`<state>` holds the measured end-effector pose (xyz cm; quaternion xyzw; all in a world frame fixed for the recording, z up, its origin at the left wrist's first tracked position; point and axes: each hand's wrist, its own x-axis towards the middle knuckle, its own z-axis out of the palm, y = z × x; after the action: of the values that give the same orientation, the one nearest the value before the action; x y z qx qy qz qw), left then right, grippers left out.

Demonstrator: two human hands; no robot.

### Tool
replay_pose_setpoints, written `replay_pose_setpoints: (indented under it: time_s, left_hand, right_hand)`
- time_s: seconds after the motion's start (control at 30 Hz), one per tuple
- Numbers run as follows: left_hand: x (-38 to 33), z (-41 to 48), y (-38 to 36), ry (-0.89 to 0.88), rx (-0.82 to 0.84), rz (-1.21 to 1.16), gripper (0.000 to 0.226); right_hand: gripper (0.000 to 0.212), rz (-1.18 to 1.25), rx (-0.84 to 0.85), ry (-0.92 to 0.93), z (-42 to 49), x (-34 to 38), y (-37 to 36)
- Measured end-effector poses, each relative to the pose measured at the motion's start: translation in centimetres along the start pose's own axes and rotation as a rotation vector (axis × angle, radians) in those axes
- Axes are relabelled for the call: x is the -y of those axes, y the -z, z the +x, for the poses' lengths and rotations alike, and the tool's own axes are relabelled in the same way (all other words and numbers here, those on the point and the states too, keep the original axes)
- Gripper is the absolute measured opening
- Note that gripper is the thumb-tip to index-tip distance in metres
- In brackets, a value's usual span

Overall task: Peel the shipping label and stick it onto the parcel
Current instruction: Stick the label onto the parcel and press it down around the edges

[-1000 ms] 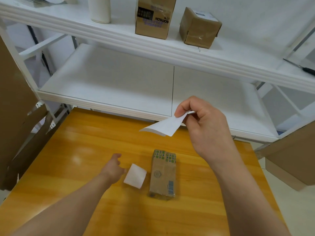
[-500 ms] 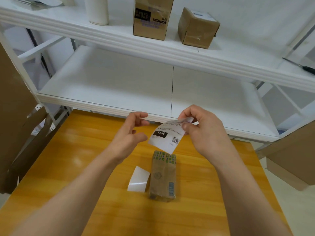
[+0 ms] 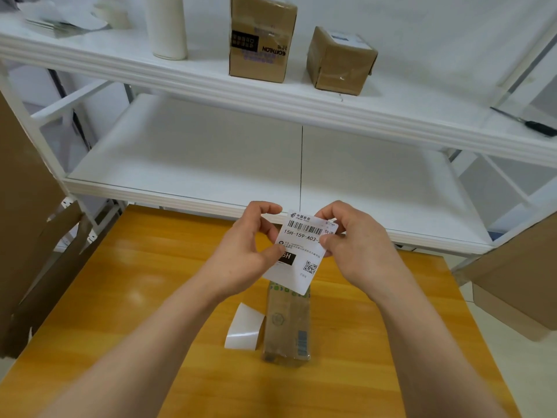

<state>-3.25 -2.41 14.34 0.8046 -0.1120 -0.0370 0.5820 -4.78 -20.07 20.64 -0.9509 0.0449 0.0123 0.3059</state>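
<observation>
Label: white printed paper shipping label [image 3: 300, 251], held above the table, 12 o'clock of the parcel; light, limp, likely tacky.
Left hand [image 3: 244, 251]: pinches left edge.
Right hand [image 3: 352, 239]: pinches right edge.
Parcel: slim brown plastic-wrapped parcel [image 3: 287, 321], flat on the orange wooden table [image 3: 120, 297].
Backing: white curled liner [image 3: 244, 327] at parcel's 9 o'clock, just beside.
Room: open tabletop at 3 and 6 o'clock.

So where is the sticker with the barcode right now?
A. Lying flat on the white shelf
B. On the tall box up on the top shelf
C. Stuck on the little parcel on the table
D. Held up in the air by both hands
D: the shipping label is pinched between the left hand and the right hand, above the parcel, which lies on the table with no label on it yet.
</observation>
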Motion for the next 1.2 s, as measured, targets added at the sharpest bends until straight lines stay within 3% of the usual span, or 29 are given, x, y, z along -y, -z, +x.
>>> replay_pose_setpoints:
  time_s: [0.2,0.57,0.87,1.03,1.2]
  left_hand:
    - [-0.5,-0.1,-0.3,0.020,-0.038,0.063,0.021]
    - [-1.9,-0.1,-0.5,0.079,-0.141,0.241,0.009]
    - [-1.1,0.4,0.1,0.298,-0.125,-0.247,0.007]
    - [0.1,0.9,-0.7,0.376,-0.138,-0.259,0.016]
    - [1.5,1.6,-2.4,0.414,-0.166,-0.199,0.023]
  right_hand:
    - [0.023,0.026,0.012,-0.007,0.0,-0.3,0.0]
    - [0.050,0.233,0.043,-0.076,-0.1,-0.8,-0.9]
    - [0.015,0.456,0.064,-0.202,0.2,-2.8,-2.5]
    - [0.004,0.503,0.076,-0.280,0.4,-3.9,-3.1]
    - [0.013,0.583,0.113,-0.412,0.6,-5.8,-4.4]
